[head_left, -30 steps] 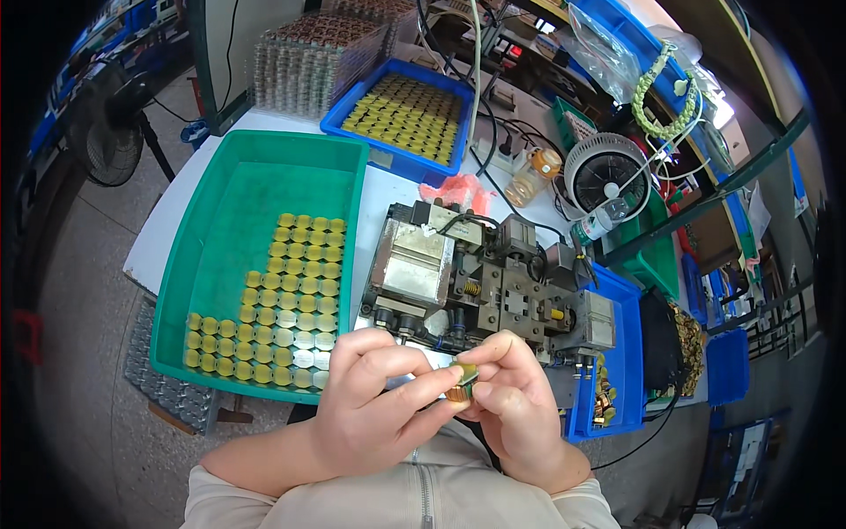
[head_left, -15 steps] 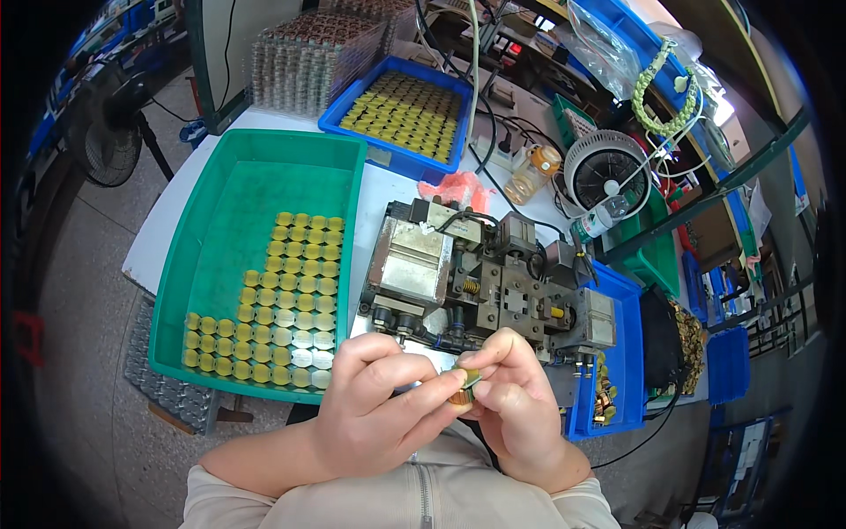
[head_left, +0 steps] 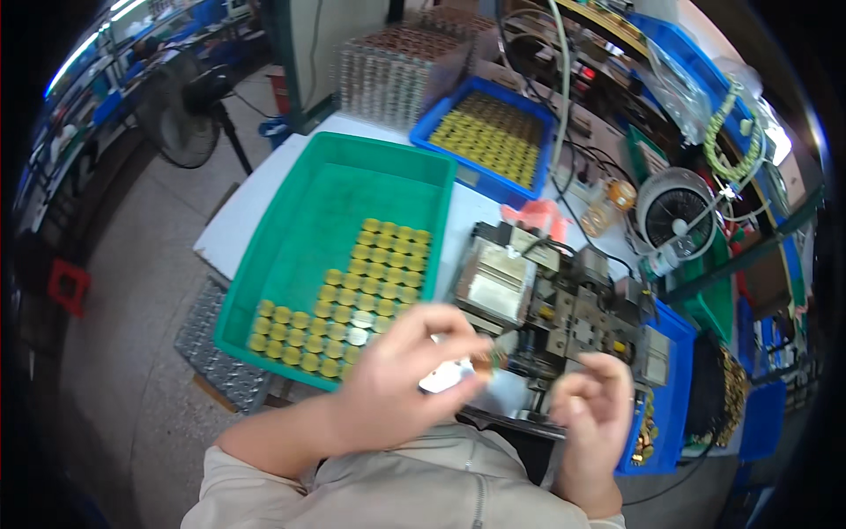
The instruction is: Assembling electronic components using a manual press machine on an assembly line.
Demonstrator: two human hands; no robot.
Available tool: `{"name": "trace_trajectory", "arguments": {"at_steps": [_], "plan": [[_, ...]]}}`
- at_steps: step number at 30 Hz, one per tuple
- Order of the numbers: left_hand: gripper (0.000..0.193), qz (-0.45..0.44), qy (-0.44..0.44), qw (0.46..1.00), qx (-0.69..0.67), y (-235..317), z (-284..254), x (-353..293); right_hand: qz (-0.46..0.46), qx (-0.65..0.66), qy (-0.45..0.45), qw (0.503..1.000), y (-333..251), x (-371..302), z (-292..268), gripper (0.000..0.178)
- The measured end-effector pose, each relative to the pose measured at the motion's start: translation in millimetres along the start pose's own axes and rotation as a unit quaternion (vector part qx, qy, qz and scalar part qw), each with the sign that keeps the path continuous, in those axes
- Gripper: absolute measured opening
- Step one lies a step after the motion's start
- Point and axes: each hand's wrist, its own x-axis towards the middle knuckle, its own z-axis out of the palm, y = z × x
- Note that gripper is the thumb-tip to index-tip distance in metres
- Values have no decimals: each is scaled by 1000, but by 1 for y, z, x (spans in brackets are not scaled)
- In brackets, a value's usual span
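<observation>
My left hand (head_left: 407, 375) pinches a small copper coil (head_left: 486, 361) between thumb and fingers, in front of the metal bench machine (head_left: 551, 309). The coil is blurred; green shows at its edge. My right hand (head_left: 595, 407) is apart from it, near the front right of the machine, its fingers loosely bent and nothing visible in them. To the left, a green tray (head_left: 295, 207) holds rows of round yellow-topped pieces (head_left: 374, 273) on its right and near side; my left hand hides its near right corner.
A blue tray (head_left: 493, 183) of yellow-topped pieces stands behind, beside stacked clear trays (head_left: 388, 79). A blue bin (head_left: 674, 388) with loose coils sits right of the machine. Behind it are a pink cloth (head_left: 536, 214), an amber-capped jar (head_left: 608, 207) and a small fan (head_left: 677, 216).
My hands have parted: the right has let go of the coil and moved right, the left keeps it. The view has turned left, so the scene sits further right.
</observation>
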Motion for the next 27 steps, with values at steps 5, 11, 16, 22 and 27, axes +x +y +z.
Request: {"name": "trace_trajectory", "arguments": {"at_steps": [5,11,16,22,27], "plan": [[16,-180,-33,956,230,-56,-82,28,-108,-54,140,983,7,-6,-42,24],[16,-250,-129,857,431,-164,-131,19,-171,-80,199,962,12,-3,-59,15],[14,-231,-150,863,423,-183,-124,18,-186,-102,233,949,12,-13,-82,12],[10,-198,-208,880,378,-183,-139,14,-162,-102,255,948,20,-17,-102,11],[15,-311,-94,882,340,-180,-132,28,-159,-98,257,948,23,-16,-106,10]]}}
